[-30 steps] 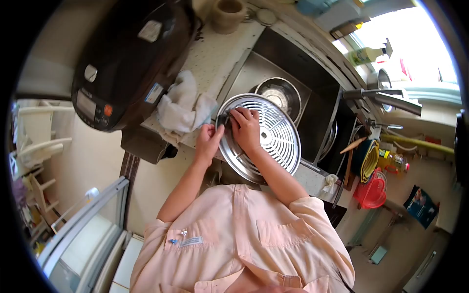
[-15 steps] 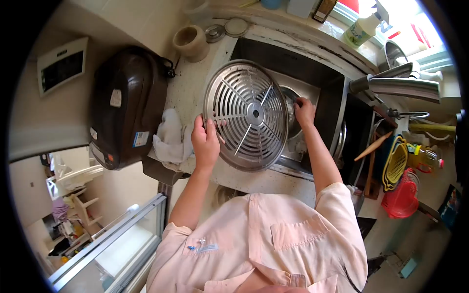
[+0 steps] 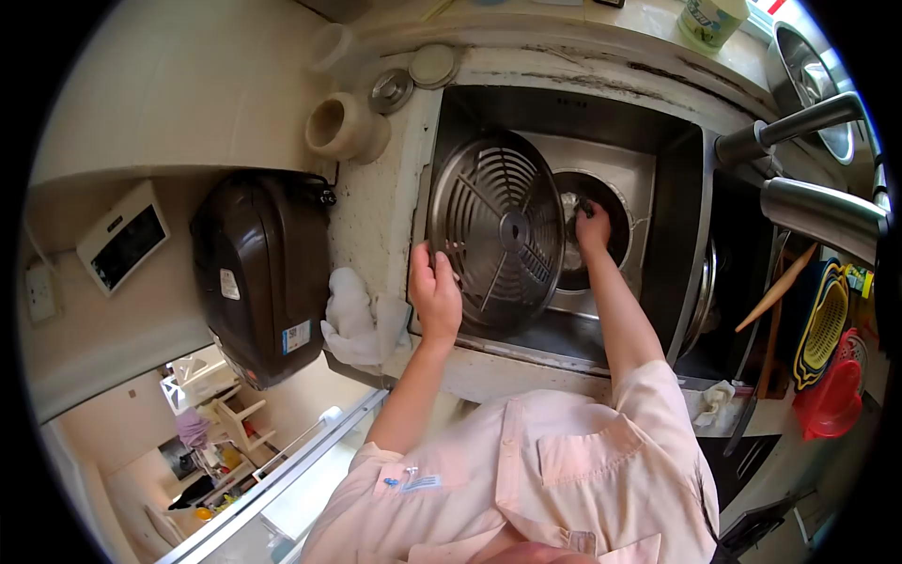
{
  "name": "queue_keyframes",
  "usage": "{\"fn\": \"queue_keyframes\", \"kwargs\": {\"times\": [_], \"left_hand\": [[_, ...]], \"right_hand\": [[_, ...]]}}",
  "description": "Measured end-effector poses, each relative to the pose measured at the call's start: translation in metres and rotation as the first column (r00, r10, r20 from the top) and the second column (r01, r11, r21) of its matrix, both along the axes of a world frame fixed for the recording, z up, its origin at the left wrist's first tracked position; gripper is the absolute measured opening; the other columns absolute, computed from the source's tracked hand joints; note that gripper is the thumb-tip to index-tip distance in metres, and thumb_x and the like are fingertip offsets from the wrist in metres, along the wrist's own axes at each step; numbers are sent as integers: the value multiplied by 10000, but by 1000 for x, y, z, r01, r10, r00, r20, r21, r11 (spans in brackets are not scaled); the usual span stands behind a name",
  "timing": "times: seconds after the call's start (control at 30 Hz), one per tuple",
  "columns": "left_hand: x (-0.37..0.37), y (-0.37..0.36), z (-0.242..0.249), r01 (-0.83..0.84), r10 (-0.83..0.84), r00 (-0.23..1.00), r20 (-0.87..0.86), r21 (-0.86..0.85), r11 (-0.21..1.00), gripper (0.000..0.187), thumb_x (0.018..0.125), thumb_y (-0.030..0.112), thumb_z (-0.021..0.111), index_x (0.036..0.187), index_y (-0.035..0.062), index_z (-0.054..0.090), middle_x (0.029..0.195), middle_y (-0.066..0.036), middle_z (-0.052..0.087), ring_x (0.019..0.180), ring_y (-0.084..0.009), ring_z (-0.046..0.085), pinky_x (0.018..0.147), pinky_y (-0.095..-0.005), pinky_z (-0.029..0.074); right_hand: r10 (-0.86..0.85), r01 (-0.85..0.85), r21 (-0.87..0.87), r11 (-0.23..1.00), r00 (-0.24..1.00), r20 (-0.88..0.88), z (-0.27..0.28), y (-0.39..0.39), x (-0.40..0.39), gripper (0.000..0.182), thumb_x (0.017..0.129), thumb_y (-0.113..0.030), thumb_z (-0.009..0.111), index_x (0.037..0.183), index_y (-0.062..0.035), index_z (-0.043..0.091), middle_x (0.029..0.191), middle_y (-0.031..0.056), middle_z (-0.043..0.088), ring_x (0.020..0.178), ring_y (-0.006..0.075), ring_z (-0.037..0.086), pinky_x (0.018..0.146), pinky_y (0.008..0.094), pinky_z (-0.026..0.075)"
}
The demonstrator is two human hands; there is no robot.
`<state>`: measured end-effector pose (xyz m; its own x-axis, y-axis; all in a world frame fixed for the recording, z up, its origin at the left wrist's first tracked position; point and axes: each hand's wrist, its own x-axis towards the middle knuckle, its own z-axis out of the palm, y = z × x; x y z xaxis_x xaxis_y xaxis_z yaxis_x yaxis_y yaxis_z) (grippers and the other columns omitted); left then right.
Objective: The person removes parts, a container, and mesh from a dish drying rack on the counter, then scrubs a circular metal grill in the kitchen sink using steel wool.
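Note:
A round slotted metal steamer rack (image 3: 498, 230) stands tilted in the left part of the steel sink (image 3: 634, 155). My left hand (image 3: 437, 293) grips its left rim, thumb and fingers on either side of the edge. Deeper in the sink, to the right of the rack, lies a round dark basin or drain area (image 3: 615, 202), partly hidden behind the rack. Over it, my right hand (image 3: 592, 228) is closed on something small and dark that I cannot make out.
A brown appliance (image 3: 258, 273) and a white cloth (image 3: 357, 315) are left of the sink. Jars and lids (image 3: 390, 91) stand at its back left corner. The faucet (image 3: 808, 127) reaches in from the right, near a wooden-handled tool (image 3: 775, 287) and colanders (image 3: 817, 324).
The rack has gone lower into the sink and tilted more steeply, with my left hand still on its rim. My right hand now has a small dark thing at its fingers. The view has shifted.

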<state>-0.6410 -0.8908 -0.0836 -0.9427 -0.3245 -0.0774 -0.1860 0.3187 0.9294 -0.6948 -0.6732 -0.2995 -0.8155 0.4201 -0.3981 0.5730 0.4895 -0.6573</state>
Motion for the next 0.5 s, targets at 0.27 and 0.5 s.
{"fn": "queue_keyframes", "kwargs": {"times": [0.27, 0.5], "left_hand": [[-26, 1, -17, 20, -30, 981, 191, 57, 998, 260, 968, 228, 428, 934, 3, 553, 715, -27, 544, 538, -84, 465, 488, -229, 367], [-30, 1, -17, -53, 15, 978, 207, 176, 983, 214, 970, 191, 404, 941, 27, 538, 723, 3, 526, 511, -42, 413, 454, -202, 342]], "right_hand": [[176, -288, -75, 955, 750, -638, 139, -102, 56, 101, 796, -139, 625, 853, -57, 609, 960, 131, 549, 932, 338, 491, 800, 408, 409], [160, -158, 59, 986, 768, -620, 130, -101, 33, 99, 841, -151, 571, 858, -54, 580, 953, 176, 534, 908, 384, 486, 765, 444, 405]]}}
